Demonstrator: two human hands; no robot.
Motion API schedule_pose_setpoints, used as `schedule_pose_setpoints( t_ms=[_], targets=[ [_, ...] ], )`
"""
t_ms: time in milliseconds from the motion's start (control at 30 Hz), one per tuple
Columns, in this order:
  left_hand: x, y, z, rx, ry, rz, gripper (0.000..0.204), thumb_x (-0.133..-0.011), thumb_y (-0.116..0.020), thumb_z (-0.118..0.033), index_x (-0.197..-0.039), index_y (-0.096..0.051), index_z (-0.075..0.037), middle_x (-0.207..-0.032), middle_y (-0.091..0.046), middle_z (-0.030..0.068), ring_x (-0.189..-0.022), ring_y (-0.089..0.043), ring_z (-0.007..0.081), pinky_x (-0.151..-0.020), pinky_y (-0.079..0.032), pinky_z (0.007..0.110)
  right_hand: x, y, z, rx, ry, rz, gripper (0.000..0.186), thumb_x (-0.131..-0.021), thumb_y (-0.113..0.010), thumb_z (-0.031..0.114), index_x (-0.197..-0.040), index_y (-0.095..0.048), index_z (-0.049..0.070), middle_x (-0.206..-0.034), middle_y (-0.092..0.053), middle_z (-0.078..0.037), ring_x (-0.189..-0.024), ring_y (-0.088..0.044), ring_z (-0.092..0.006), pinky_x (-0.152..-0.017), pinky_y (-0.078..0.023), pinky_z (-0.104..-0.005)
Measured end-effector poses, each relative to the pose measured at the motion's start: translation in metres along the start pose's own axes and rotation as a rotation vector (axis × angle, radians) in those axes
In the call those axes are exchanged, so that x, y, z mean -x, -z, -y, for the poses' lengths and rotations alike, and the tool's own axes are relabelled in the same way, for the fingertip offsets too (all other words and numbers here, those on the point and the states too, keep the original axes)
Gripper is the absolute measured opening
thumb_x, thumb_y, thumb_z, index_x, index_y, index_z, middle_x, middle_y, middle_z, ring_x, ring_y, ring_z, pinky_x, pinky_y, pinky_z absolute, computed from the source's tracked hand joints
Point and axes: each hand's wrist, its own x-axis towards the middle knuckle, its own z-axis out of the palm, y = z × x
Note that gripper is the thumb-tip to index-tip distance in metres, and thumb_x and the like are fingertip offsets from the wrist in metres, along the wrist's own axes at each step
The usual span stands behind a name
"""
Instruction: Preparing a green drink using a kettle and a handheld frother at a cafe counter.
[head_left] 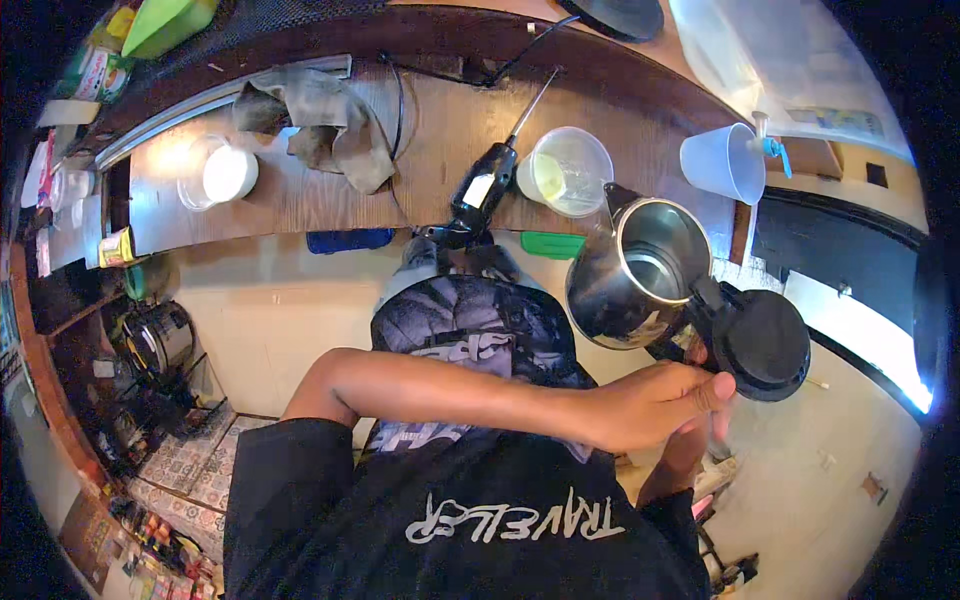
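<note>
A stainless steel kettle (pixel 630 275) hangs in the air in front of my chest, just off the edge of the wooden counter (pixel 300 200). Its black lid (pixel 765 345) is flipped open to the right and the inside looks empty. My left arm crosses my body, and my left hand (pixel 660 400) is closed at the kettle's black handle, below the lid hinge. My right hand (pixel 690 352) is mostly hidden behind the left; only my right forearm and a few fingers at the handle show.
On the counter are a clear plastic tub (pixel 567 170), a black hand tool (pixel 485 185) with a cord, a grey cloth (pixel 320 120) and a white-lidded jar (pixel 225 175). A pale plastic cup (pixel 722 162) sits under the blue tap (pixel 770 147) of a translucent water container. Cluttered shelves with a pot (pixel 160 340) stand at the left.
</note>
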Motion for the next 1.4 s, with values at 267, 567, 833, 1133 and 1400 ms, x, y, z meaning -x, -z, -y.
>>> schedule_pose_setpoints(
  t_ms=[267,567,833,1133,1400],
  targets=[
    [0.0,-0.001,0.003,-0.053,-0.002,0.067,0.051,-0.102,-0.037,-0.043,-0.096,-0.063,0.0,-0.081,-0.064,0.0045,-0.077,-0.058,0.013,-0.071,-0.048,0.03,0.0,-0.008,0.002,-0.002,0.035,-0.002,0.059,-0.088,-0.037,0.06,-0.067,-0.048,0.007,-0.048,-0.041,-0.003,-0.037,-0.039,-0.0141,-0.038,-0.034,-0.0257],
    [0.011,-0.008,0.01,-0.274,0.08,0.158,0.048,-0.102,-0.039,-0.041,-0.096,-0.062,0.001,-0.083,-0.065,0.0121,-0.082,-0.062,0.018,-0.074,-0.049,0.032,0.003,-0.019,0.005,-0.025,0.122,0.008,0.058,-0.089,-0.038,0.06,-0.067,-0.048,0.007,-0.048,-0.041,-0.003,-0.038,-0.039,-0.0141,-0.038,-0.034,-0.0257],
    [0.023,-0.015,0.024,-0.416,0.087,0.179,0.048,-0.1,-0.044,-0.045,-0.096,-0.061,0.0,-0.077,-0.06,0.0111,-0.072,-0.056,0.0188,-0.064,-0.045,0.034,0.009,-0.027,0.015,-0.048,0.26,0.121,0.058,-0.089,-0.038,0.059,-0.067,-0.048,0.007,-0.048,-0.04,-0.003,-0.038,-0.039,-0.0141,-0.038,-0.034,-0.0257],
    [0.047,-0.023,0.072,-0.511,-0.141,-0.013,0.03,-0.095,-0.057,-0.032,-0.093,-0.062,-0.003,-0.086,-0.058,0.0038,-0.08,-0.053,0.0136,-0.068,-0.042,0.029,0.009,-0.001,0.039,-0.117,0.375,0.322,0.058,-0.089,-0.038,0.059,-0.067,-0.048,0.007,-0.048,-0.04,-0.003,-0.038,-0.039,-0.014,-0.038,-0.034,-0.0257],
    [0.14,-0.013,0.15,-0.41,-0.214,-0.469,0.031,-0.09,-0.055,-0.031,-0.083,-0.06,-0.001,-0.084,-0.053,0.0045,-0.078,-0.048,0.0133,-0.069,-0.036,0.027,0.011,0.021,0.071,-0.04,0.387,0.431,0.053,-0.091,-0.037,0.054,-0.066,-0.045,0.008,-0.049,-0.038,-0.001,-0.038,-0.035,-0.0122,-0.039,-0.032,-0.0248]
  ],
)
